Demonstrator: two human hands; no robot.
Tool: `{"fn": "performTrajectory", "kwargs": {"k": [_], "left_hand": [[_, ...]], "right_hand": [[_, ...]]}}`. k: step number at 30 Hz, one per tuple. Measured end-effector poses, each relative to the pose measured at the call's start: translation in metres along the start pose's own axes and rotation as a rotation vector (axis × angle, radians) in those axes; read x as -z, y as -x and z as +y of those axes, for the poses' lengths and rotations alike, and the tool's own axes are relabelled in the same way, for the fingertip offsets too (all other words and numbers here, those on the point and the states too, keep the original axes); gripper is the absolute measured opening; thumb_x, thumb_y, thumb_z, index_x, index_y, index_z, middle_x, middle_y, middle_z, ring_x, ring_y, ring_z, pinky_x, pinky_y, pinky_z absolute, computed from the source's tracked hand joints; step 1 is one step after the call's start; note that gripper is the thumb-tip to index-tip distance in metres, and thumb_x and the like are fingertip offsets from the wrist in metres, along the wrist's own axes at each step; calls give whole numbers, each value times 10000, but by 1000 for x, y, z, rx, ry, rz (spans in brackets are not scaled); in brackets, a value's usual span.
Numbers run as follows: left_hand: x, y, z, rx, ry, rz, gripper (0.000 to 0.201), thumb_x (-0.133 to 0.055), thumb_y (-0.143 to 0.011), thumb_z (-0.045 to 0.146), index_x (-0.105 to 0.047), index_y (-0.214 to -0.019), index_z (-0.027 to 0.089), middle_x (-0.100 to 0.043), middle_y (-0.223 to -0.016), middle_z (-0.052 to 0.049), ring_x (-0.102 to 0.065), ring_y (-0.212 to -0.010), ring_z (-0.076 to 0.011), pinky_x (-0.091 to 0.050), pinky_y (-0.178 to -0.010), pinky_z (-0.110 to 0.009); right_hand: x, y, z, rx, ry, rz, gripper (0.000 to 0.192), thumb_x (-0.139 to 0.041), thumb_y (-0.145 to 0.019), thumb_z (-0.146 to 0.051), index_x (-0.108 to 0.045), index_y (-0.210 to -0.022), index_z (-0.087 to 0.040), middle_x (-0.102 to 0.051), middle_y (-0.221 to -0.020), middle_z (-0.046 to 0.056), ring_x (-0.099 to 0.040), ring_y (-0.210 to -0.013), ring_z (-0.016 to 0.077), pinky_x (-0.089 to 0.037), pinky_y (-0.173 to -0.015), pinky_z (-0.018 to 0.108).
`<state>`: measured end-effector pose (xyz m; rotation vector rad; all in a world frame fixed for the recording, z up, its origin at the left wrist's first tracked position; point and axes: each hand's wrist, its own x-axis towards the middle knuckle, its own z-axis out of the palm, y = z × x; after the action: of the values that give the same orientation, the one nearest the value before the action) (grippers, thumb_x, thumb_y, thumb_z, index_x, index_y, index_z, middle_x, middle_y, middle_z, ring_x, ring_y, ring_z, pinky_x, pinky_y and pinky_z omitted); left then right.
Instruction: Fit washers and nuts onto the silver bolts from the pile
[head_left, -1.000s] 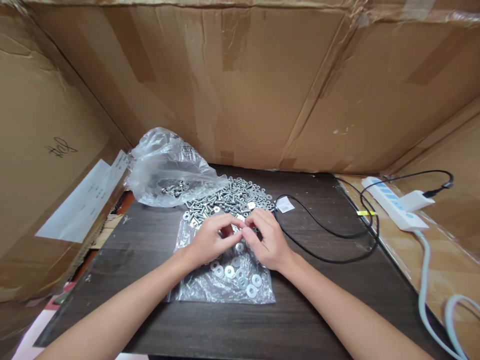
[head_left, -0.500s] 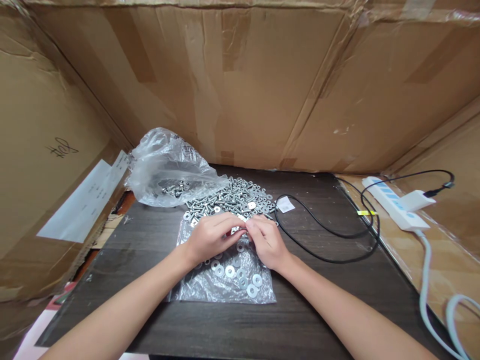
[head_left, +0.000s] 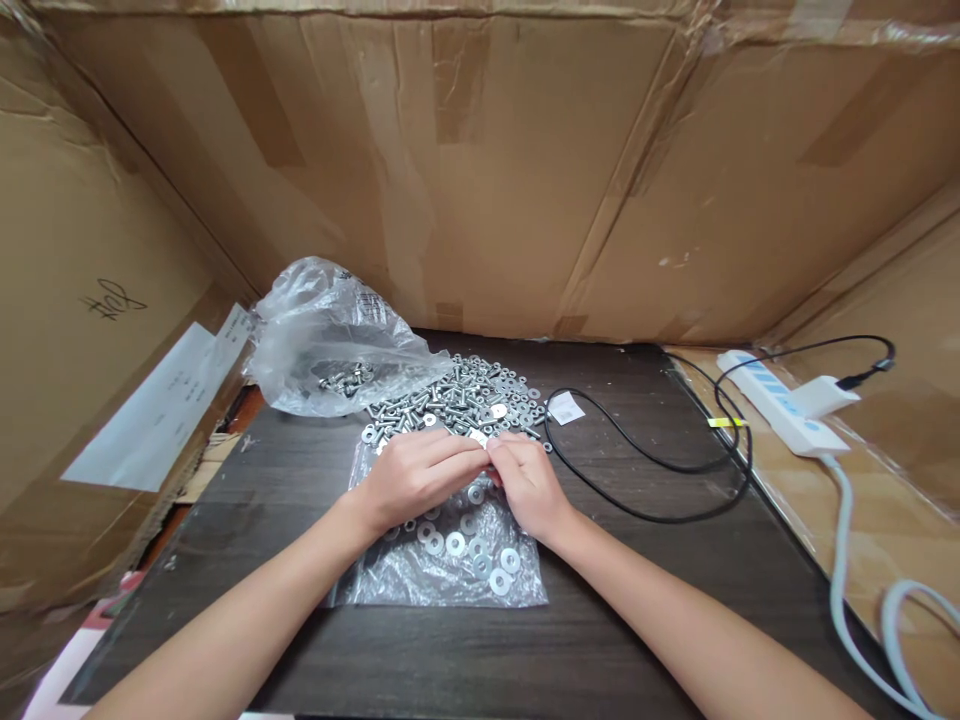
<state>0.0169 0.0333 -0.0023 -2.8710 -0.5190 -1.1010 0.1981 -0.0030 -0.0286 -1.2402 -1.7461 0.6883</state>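
Observation:
My left hand [head_left: 416, 475] and my right hand [head_left: 525, 480] meet fingertip to fingertip over a flat clear plastic bag [head_left: 420, 580] strewn with washers [head_left: 480, 550]. Both hands pinch a small metal part between them; the fingers hide what it is. Just beyond the hands lies a loose pile of bolts and washers [head_left: 465, 395] on the dark wooden table [head_left: 660, 560]. A crumpled clear bag [head_left: 330, 335] holding more bolts sits at the back left of the pile.
A black cable [head_left: 645, 460] loops across the table to the right of the hands, with a small white tag [head_left: 566, 408] by it. A white power strip [head_left: 780, 410] lies at the right on cardboard. Cardboard walls [head_left: 487, 170] close in the back and sides.
Both hands have drawn closer together and slid slightly toward the pile; the fingertips now press tightly around the small part. The view has shifted a little.

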Motion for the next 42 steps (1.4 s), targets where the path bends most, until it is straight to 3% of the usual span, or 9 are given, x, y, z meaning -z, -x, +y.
{"fn": "performTrajectory", "kwargs": {"k": [8, 12, 15, 19, 23, 28, 35, 38, 42], "left_hand": [[-12, 1, 2, 651, 591, 6, 123, -660, -880, 285, -707, -911, 176, -695, -787, -19, -570, -579, -92, -487, -534, -203], [-13, 1, 0, 744, 660, 1, 147, -668, -864, 310, -716, -904, 177, -693, -760, -12, -540, -559, -86, -454, -521, -197], [-13, 1, -1, 770, 694, -7, 175, -666, -861, 334, -715, -906, 173, -694, -772, -17, -532, -553, -87, -438, -507, -198], [-14, 1, -1, 785, 743, 6, 182, -663, -857, 332, -710, -905, 163, -692, -784, -28, -547, -582, -97, -440, -513, -201], [-14, 2, -1, 780, 747, -4, 169, -671, -856, 327, -709, -902, 169, -686, -772, -17, -525, -571, -85, -428, -514, -193], [-12, 2, 2, 774, 712, -37, 157, -666, -863, 316, -708, -911, 172, -679, -776, -8, -535, -584, -82, -452, -552, -198], [-12, 1, 2, 737, 705, -33, 132, -655, -861, 275, -705, -909, 163, -668, -748, -3, -538, -570, -79, -451, -535, -189], [-12, 2, 4, 627, 625, 8, 96, -644, -871, 232, -694, -908, 159, -650, -724, 2, -537, -557, -79, -457, -532, -193], [-12, 4, 5, 303, 368, 81, 65, -622, -900, 172, -665, -944, 150, -674, -794, -19, -555, -582, -87, -482, -580, -219]], "right_hand": [[8, -2, 1, 142, 102, 21, 410, -305, -1026, -289, -385, -633, -207, -495, -614, 3, -455, -629, 161, -315, -666, 341], [9, -3, 1, 170, 130, 31, 358, -352, -1008, -260, -363, -654, -213, -456, -629, -3, -438, -631, 160, -320, -663, 329], [11, -3, 0, 190, 131, 27, 239, -395, -973, -240, -447, -742, -210, -509, -715, 14, -484, -701, 175, -352, -692, 327], [13, -2, -3, 211, 121, 39, 39, -466, -900, -216, -501, -906, -199, -552, -844, 39, -518, -788, 195, -394, -738, 340], [13, -2, -2, 229, 99, 56, 44, -463, -902, -216, -498, -884, -197, -547, -840, 40, -516, -791, 194, -396, -740, 341], [12, -3, 0, 238, 117, 50, 233, -418, -966, -248, -468, -742, -205, -506, -692, 7, -477, -699, 174, -357, -698, 332], [14, -3, -4, 277, 134, 25, 100, -507, -920, -287, -522, -884, -195, -560, -812, 38, -511, -768, 193, -378, -730, 346], [11, -2, -3, 272, 136, 26, 198, -453, -958, -278, -496, -781, -200, -522, -724, 20, -481, -716, 181, -353, -702, 336], [4, 1, -2, 205, 22, 13, 357, -337, -1006, -248, -422, -662, -204, -474, -629, 0, -447, -641, 159, -328, -660, 320]]}}
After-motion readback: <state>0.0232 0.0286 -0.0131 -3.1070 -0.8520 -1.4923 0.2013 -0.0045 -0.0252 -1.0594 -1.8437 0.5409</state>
